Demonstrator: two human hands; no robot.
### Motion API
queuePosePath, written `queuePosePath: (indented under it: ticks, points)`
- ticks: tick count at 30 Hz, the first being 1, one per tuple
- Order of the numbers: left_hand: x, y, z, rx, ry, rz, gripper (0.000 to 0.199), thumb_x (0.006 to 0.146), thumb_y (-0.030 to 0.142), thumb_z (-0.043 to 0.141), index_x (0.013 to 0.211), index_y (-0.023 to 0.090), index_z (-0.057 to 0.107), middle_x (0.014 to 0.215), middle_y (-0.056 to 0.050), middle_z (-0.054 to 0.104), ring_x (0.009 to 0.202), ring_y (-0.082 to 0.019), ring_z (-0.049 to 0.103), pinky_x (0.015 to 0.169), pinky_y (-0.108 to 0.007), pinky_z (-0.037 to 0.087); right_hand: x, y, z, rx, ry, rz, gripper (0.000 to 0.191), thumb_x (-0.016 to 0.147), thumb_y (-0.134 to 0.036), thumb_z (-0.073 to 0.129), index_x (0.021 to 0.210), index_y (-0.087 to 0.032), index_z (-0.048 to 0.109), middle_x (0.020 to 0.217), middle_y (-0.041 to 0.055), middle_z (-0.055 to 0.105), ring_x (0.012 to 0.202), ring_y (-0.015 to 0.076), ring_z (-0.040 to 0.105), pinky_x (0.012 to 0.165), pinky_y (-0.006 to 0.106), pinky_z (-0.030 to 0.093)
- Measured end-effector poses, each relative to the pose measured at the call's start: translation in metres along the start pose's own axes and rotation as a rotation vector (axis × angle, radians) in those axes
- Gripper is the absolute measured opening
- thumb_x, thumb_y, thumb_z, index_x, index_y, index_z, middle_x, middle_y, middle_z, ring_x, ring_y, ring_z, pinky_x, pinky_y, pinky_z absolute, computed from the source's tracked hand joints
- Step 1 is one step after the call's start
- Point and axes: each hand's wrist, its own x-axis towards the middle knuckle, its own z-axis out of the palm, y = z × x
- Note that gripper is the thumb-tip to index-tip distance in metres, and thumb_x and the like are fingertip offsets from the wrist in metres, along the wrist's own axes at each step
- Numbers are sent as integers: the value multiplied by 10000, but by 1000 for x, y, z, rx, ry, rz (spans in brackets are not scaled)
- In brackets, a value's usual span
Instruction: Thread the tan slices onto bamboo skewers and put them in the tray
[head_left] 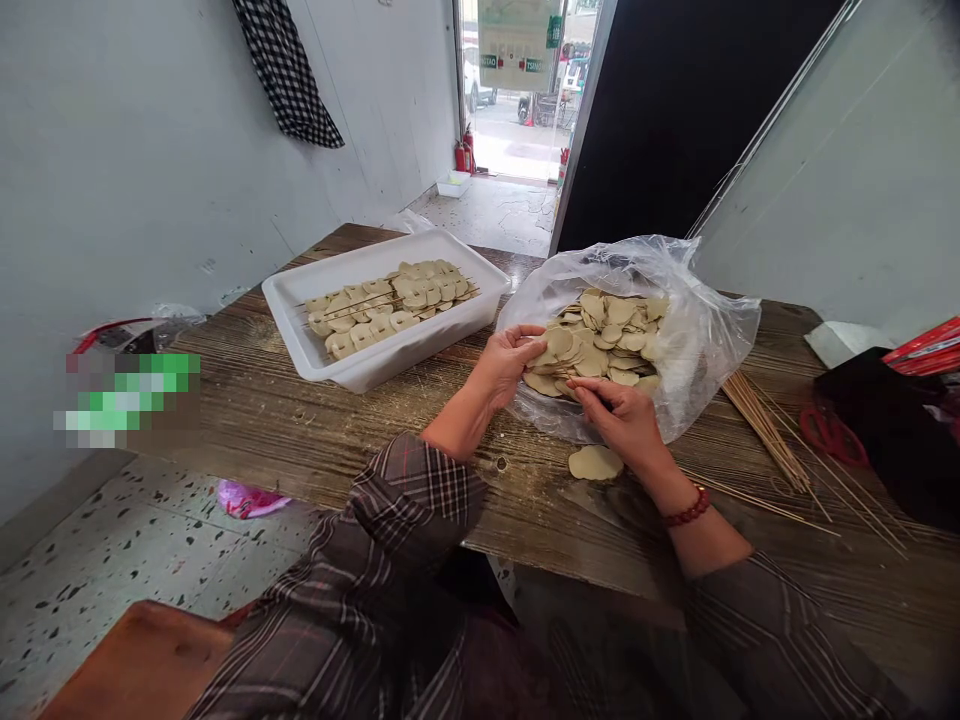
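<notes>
My left hand point(511, 362) is closed on a few thin, pale beige slices point(559, 345) at the near left side of a clear plastic bag. More loose slices point(626, 335) of the same kind are heaped inside the open plastic bag point(701, 340). Just right of the held slices, my right hand point(619, 415) has thumb and forefinger pinched together; what lies between them is too small to make out. One single slice point(596, 462) lies flat on the wood below the right hand. Thin sticks point(757, 502) lie beside my right wrist.
A white plastic tray point(311, 360) at the left holds slices threaded on skewers point(390, 305). Bare wooden skewers point(769, 435), red scissors point(834, 436) and a black container point(862, 400) are at the right of the wooden table point(300, 430). A wooden stool point(142, 665) stands lower left.
</notes>
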Motion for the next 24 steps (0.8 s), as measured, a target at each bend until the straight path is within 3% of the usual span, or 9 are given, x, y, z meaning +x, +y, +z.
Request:
queuePosePath:
  ticks: [10,16,24]
  points:
    - [-2,-4,4,114,-14,121,316,606,205,795,867,130,632,618,30,640,534,-73,544,553,-196,396,2,-3,0,49,4,70,355,880,-421,569,988,-148,769,568,6,634,503,132,552,538,266,440]
    - [-2,-4,3,100,-32,119,358,580,231,802,880,142,627,717,-1,695,598,-101,602,620,-229,461,2,-1,0,44,19,67,352,880,-408,564,990,-142,766,584,9,640,514,131,551,545,265,438]
    - [-2,-4,3,142,-34,128,323,584,216,778,856,145,619,689,8,674,594,-100,595,610,-221,454,2,0,0,31,6,64,345,884,-413,560,975,-150,764,603,13,650,514,128,549,528,255,421]
